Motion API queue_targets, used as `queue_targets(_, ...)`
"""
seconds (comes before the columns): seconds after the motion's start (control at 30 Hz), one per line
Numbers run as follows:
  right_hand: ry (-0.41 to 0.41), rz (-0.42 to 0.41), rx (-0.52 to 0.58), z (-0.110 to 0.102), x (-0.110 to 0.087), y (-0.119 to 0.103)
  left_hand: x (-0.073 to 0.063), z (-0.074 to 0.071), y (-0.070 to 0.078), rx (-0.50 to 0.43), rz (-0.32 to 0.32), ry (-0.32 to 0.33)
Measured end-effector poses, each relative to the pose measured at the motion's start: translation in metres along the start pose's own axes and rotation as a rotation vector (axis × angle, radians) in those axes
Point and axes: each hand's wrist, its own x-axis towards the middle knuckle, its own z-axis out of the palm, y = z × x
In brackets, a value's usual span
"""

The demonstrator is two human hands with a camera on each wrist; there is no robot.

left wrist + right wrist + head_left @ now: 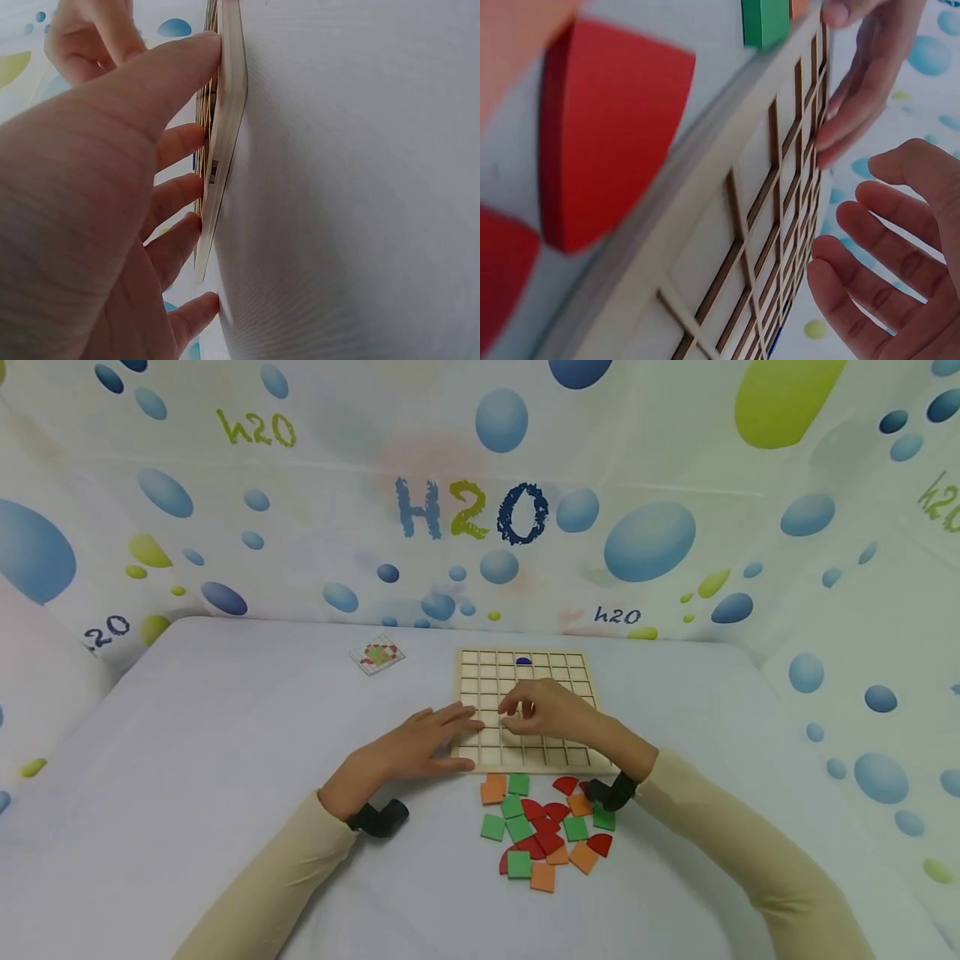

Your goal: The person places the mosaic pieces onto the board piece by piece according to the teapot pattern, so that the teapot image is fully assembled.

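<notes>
- Over the board [487,686], a person's right hand [551,710] hovers with fingers loosely bent, thumb and fingertips parted, no piece visible between them; whether a fingertip grazes the wood cannot be told.
- To its left, the left hand [427,742] lies across the board's edge, fingers straight and spread, holding nothing, seemingly steadying it.
- Just beyond the right hand, a blue piece [523,661] sits in the far row, the only one seen on the grid.
- Nearer than both hands, red pieces [550,843], green pieces [518,864] and orange pieces [543,877] lie loose on the bench [225,752], some overlapping.
- Beyond the left hand, well apart from its fingertips, a card [377,654] shows a coloured pattern.
- Judging by the near-bare board, the step in hand appears early: one piece laid, the right hand seemingly between placements.
- The next move would likely call for bringing the right hand over to the loose pieces, pinching one by its edges and matching its square to the card, while the left hand holds the board firm.
</notes>
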Motion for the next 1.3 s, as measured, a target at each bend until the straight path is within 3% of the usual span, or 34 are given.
queue_targets(0.53, -0.122, -0.025, -0.041, 0.016, -0.016, -0.028, 0.0, 0.001, 0.002, 0.0, -0.018, 0.005)
queue_targets(0.87, -0.207, -0.163, 0.125, 0.018, -0.021, -0.038, -0.002, 0.0, 0.002, -0.004, 0.006, 0.024)
queue_targets(1.3, -0.348, -0.12, 0.073, 0.024, -0.025, -0.048, -0.001, -0.001, 0.002, 0.005, 0.02, 0.031)
